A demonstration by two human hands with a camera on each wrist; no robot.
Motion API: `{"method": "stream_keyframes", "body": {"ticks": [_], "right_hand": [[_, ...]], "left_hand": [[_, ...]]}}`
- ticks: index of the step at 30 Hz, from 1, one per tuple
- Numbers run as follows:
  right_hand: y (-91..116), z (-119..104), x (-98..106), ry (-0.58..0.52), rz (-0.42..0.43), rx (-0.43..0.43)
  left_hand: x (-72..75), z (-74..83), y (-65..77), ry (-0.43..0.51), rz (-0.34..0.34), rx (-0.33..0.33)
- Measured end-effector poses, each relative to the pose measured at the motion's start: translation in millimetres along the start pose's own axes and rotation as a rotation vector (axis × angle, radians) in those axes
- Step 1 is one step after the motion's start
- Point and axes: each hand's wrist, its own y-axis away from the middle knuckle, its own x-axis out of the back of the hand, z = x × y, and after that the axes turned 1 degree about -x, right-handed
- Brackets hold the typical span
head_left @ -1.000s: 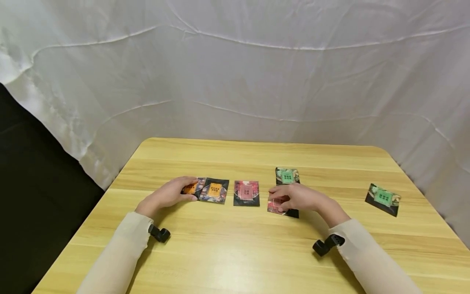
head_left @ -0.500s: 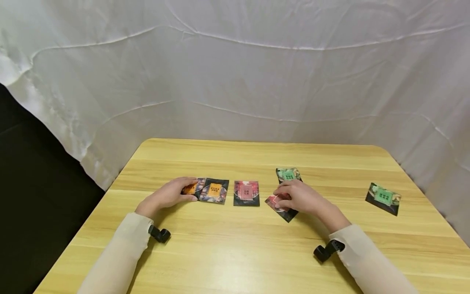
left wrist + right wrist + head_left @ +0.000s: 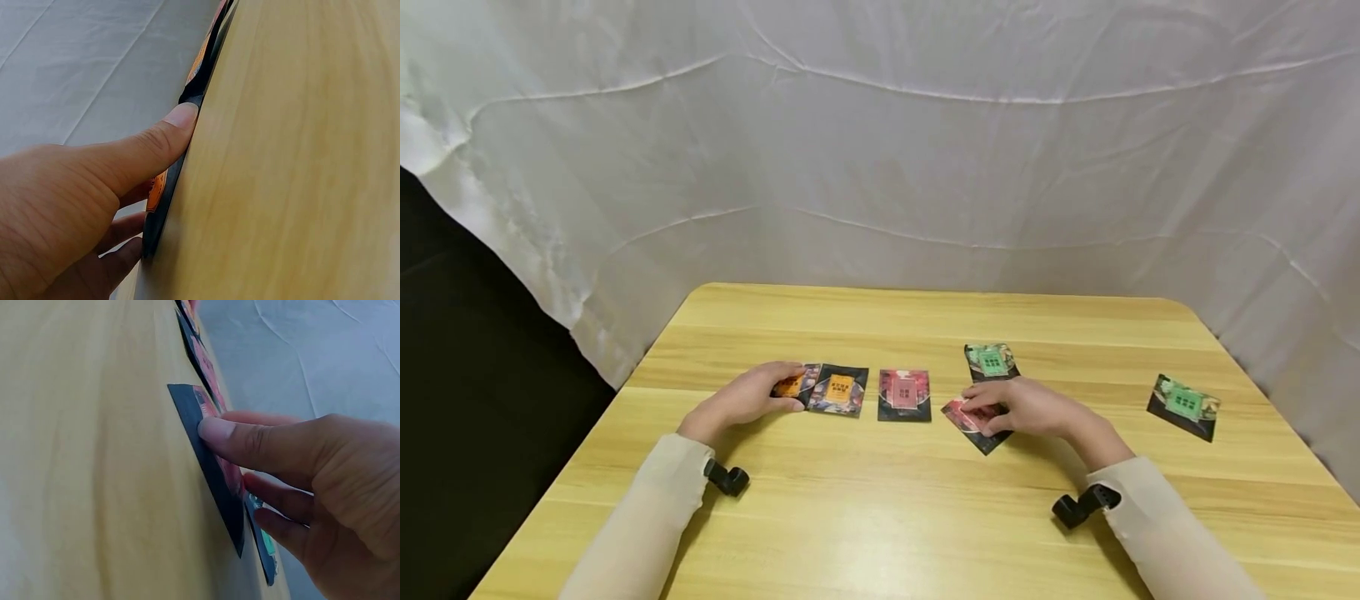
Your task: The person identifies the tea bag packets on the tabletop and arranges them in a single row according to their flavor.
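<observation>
Beige sleeves [image 3: 640, 518] are seen nearest, with black wrist cameras [image 3: 727, 478] worn at the cuffs, above a wooden table [image 3: 880, 500]. Beyond them, a slanted red packet [image 3: 974, 420] lies on the table and is gripped by the right hand [image 3: 1037, 407], thumb on its near black border, fingers at its far side. At the left, an orange packet [image 3: 790, 386] is held between thumb and fingers of the left hand [image 3: 745, 396]; its right edge is met by a second orange packet [image 3: 839, 390]. Between the hands, a straight red packet [image 3: 904, 394] is laid flat. Far to the right, a tilted green packet [image 3: 1184, 405] is set apart. Behind the right hand, another green packet [image 3: 992, 360] is partly covered. The back is closed by a pale curtain [image 3: 880, 150].
</observation>
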Motion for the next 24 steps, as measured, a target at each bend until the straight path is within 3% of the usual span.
{"method": "stream_keyframes", "body": {"ticks": [10, 24], "right_hand": [[-8, -1, -6, 0.134, 0.126, 0.011], [-29, -15, -12, 0.189, 0.143, -0.127]], "left_hand": [[-0.8, -0.3, -0.2, 0.002, 0.0, 0.004], [-0.1, -0.1, 0.3, 0.002, -0.008, 0.01]]}}
